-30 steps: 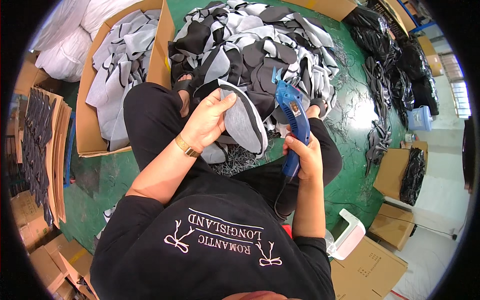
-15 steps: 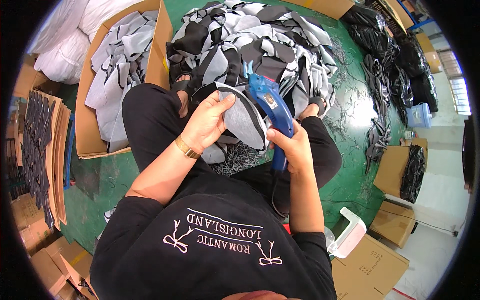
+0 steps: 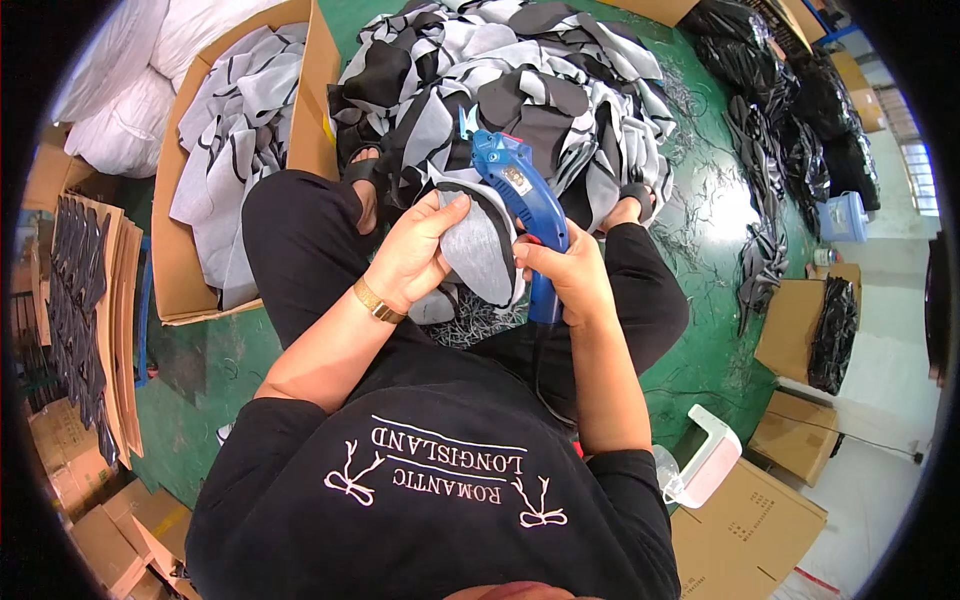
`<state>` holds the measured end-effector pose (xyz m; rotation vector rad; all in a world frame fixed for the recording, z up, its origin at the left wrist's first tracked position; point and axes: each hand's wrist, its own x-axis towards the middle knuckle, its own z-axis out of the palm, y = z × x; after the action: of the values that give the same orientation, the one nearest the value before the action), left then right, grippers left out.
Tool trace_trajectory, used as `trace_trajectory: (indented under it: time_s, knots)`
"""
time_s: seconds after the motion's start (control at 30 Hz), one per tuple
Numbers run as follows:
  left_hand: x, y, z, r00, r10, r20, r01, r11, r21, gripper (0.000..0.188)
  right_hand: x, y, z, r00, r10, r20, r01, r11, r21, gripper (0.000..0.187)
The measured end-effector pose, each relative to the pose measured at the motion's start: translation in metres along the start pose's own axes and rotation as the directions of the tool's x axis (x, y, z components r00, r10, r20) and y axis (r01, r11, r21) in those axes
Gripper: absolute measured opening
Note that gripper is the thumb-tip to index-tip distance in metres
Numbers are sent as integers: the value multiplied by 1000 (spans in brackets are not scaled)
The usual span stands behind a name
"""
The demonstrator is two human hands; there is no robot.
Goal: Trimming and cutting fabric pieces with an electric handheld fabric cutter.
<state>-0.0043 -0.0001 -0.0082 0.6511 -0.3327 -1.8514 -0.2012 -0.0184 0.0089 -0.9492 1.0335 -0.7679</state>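
Note:
My left hand [image 3: 418, 248] is closed on the edge of a grey fabric piece [image 3: 474, 245] with a black border, thumb on its upper side. In my right hand [image 3: 572, 268] sits a blue electric cutter [image 3: 530, 195], a pair of electric scissors by its look, gripped round the handle. Its pale blue blade tip [image 3: 467, 124] points up and left, beyond the fabric piece. The right thumb lies close to the fabric's right edge; whether it touches is unclear. A dark cord [image 3: 540, 365] runs from the handle down toward my lap.
Before my feet spreads a big heap of grey and black fabric pieces [image 3: 520, 70]. A cardboard box [image 3: 318, 110] at the left holds more. Thin trimmings [image 3: 480, 322] litter the green floor. Black plastic bags [image 3: 735, 65] lie far right; a white curved object [image 3: 705, 460] stands by my right elbow.
The cutter has moved left and slightly down, its head now nearer the fabric piece. My right hand went left with it. The fabric piece has turned a little; my left hand keeps hold.

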Motion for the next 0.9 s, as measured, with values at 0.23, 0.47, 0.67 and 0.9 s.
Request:
trace_trajectory:
  time_s: [0.23, 0.47, 0.67, 0.9]
  knots:
    - [3, -3, -8, 998, -23, -56, 23, 1000, 14, 19, -4, -6, 1, 1000, 8, -20, -8, 999, 32, 29]
    - [1, -1, -3, 999, -24, -34, 24, 1000, 10, 20, -2, -1, 0, 1000, 5, -18, -5, 1000, 27, 34]
    - [-1, 1, -4, 993, 52, -107, -37, 990, 133, 21, -13, -2, -10, 1000, 16, -11, -16, 1000, -1, 35]
    - [-5, 11, -5, 980, 156, -124, -89, 900, 427, 15, -57, -4, -33, 998, 42, -36, -47, 988, -149, 35]
